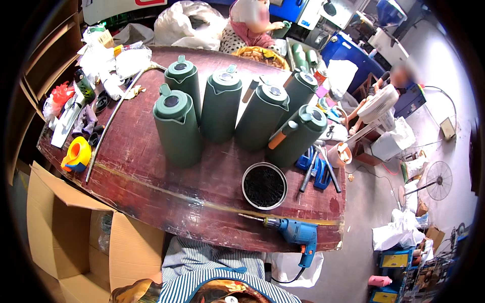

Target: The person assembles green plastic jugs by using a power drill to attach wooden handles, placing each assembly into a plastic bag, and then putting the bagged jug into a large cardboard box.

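Hands: neither shows; grip, direction and nearer hand cannot be told.
Drill (298, 232): on the tabletop (136, 171), four o'clock, bit (251, 217) toward nine.
Bowl (244, 186): just beyond, eleven o'clock from the drill.

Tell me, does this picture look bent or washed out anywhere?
Head view: fisheye distortion bows the near edge of the table, and the rim is black; head view: strong light pales the floor at upper right, while the green jugs look reasonably sharp.
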Available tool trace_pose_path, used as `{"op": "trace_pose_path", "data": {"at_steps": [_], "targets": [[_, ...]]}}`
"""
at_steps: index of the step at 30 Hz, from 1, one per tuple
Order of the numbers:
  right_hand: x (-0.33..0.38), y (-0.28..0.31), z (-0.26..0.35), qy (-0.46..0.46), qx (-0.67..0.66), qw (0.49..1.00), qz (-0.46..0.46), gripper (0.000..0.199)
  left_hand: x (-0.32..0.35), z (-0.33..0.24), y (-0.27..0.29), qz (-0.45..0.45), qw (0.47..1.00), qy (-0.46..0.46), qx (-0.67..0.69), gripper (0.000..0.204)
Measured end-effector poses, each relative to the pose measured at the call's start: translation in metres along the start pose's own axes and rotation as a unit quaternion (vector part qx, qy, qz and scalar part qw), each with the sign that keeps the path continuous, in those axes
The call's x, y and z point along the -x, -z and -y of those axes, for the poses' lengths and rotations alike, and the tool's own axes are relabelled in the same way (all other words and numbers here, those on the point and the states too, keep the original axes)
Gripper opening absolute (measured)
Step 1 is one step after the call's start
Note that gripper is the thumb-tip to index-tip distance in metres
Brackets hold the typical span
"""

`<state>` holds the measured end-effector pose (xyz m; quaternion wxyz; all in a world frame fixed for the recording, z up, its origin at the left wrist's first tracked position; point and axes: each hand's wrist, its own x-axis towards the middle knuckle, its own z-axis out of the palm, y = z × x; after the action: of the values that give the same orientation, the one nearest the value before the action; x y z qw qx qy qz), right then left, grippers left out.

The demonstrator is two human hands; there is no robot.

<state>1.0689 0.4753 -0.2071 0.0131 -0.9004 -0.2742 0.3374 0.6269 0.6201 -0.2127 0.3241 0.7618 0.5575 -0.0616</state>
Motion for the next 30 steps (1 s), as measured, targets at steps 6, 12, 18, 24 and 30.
{"op": "trace_pose_path", "data": {"at_steps": [6, 12, 18, 24, 30], "targets": [[-0.023, -0.04, -0.05, 0.061, -0.008, 0.998, 0.009, 0.036, -0.002, 0.02, -0.024, -0.069, 0.998, -0.011, 0.002, 0.05], [-0.078, -0.091, -0.155, 0.054, -0.029, 0.998, 0.014, 0.038, -0.06, 0.018, -0.019, -0.068, 0.996, -0.051, 0.035, 0.051], [0.033, 0.035, -0.033, 0.169, 0.295, 0.938, 0.066, 0.05, -0.119, 0.008, -0.001, -0.068, 0.992, -0.047, 0.091, 0.052], [0.078, 0.115, 0.03, 0.329, 0.149, 0.932, -0.006, 0.043, -0.107, 0.003, 0.033, 0.079, 0.978, 0.015, -0.192, 0.039], [0.087, 0.143, 0.071, 0.406, -0.002, 0.901, -0.15, 0.041, -0.026, -0.127, 0.284, -0.189, 0.936, -0.289, -0.07, 0.038]]}}
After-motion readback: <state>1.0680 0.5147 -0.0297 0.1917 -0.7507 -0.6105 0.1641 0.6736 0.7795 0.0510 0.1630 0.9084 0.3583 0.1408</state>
